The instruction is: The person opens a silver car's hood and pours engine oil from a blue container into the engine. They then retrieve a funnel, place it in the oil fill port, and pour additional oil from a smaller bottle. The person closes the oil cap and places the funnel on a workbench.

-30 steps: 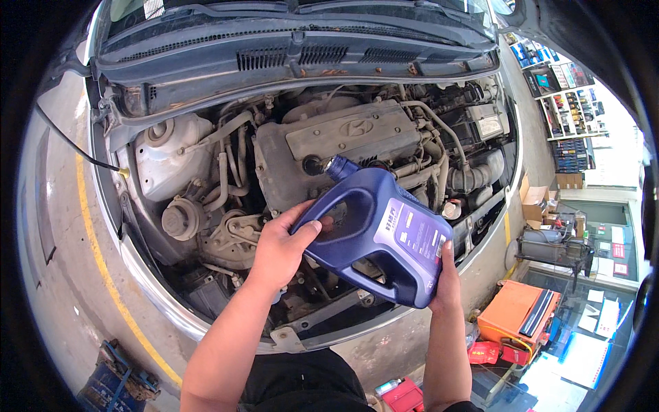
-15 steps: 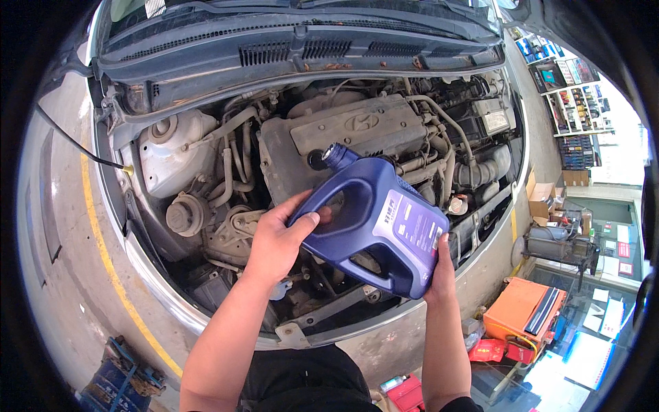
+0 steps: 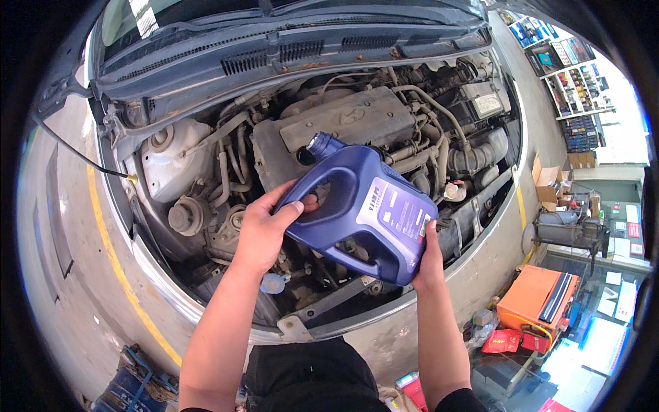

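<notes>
My left hand (image 3: 264,230) is clamped around the moulded handle of a dark blue plastic oil jug (image 3: 367,206), fingers curled through the grip opening, thumb on top. My right hand (image 3: 429,257) is pressed flat against the jug's lower right corner, fingers wrapped behind it and mostly out of sight, so I see only the thumb side and the back of the hand. The jug is held tilted over the open engine bay, its uncapped neck (image 3: 321,145) pointing up and left, right at a dark round filler hole (image 3: 305,155) in the grey metal engine cover (image 3: 350,123). I cannot tell whether neck and hole touch, and any flow is too small to make out. A pale label panel (image 3: 398,216) faces me on the jug's side.

The jug's body blocks the middle of the bay, so hoses and parts beneath it are hidden. To the left sits a white translucent plastic reservoir (image 3: 171,165); to the right, a black ribbed air hose (image 3: 480,154). The raised grey bonnet (image 3: 288,34) is cut off at the top edge. At lower right, an orange box-shaped case (image 3: 528,302) stands on the workshop floor, and wall shelves (image 3: 576,89) blur toward the rim.
</notes>
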`<state>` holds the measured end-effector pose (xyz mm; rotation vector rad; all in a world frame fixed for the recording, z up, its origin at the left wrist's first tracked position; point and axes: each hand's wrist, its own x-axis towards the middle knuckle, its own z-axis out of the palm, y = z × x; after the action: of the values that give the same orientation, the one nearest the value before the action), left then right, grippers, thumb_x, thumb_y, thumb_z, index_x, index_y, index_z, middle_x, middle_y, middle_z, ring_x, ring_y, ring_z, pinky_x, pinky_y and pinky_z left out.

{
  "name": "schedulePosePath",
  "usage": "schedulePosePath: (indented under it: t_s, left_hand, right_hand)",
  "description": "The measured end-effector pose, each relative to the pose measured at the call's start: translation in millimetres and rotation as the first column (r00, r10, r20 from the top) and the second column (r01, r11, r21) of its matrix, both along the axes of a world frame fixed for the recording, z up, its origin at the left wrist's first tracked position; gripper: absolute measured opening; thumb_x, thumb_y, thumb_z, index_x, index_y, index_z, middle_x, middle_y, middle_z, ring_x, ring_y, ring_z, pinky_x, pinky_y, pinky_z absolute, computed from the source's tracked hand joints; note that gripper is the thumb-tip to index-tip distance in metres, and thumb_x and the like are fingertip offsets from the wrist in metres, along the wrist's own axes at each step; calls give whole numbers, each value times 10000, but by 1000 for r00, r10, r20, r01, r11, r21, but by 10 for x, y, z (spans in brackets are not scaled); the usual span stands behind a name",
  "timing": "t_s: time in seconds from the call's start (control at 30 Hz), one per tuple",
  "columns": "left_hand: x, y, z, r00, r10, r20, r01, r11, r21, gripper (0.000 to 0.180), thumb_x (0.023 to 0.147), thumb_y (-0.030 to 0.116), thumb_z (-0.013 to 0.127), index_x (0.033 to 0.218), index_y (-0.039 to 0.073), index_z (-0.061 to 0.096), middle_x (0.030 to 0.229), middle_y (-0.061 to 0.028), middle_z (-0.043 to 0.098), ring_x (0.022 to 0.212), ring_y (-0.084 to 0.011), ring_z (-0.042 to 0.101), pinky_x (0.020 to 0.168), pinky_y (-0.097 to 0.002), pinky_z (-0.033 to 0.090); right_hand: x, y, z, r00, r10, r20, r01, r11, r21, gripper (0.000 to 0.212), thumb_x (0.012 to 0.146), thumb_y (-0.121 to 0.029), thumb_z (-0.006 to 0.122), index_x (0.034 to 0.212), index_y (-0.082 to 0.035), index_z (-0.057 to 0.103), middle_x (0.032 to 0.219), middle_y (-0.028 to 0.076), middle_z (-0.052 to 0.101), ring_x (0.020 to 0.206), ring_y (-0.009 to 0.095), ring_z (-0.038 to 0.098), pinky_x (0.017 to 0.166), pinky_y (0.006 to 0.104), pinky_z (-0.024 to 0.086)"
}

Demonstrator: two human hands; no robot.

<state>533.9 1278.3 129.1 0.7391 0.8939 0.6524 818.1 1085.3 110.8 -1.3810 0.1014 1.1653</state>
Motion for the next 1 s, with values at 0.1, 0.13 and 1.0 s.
schedulePosePath:
  t_s: [0.1,0.13,1.0]
  left_hand:
    - [-4,-20,75,1000,8,-23,-9,1000,-8,498,1072,9,632,1555,-107,589,1277,-188,794,1196,-261,778,1118,-385,581]
    - [1,-33,114,999,7,-33,-7,1000,-15,499,1071,6,632,1555,-109,588,1275,-189,793,1195,-262,778,1122,-386,578]
    - [-1012,-638,3040,308,-130,-942,557,827,68,562,681,286,892,1110,-46,747,884,33,691,778,-79,581,698,-253,456]
  right_hand:
    - [-28,-3,-25,999,-16,-36,16,1000,13,693,1189,-592,507,1561,-13,591,1459,145,736,1285,263,741,1145,425,566]
    - [-37,-14,-33,998,-15,-56,17,999,28,691,1189,-590,507,1560,-13,591,1457,146,736,1285,263,740,1146,425,566]
    - [325,1388,-361,-57,386,921,-340,860,-382,621,837,-140,850,1424,-70,660,1414,176,647,1382,411,579,1200,495,479]
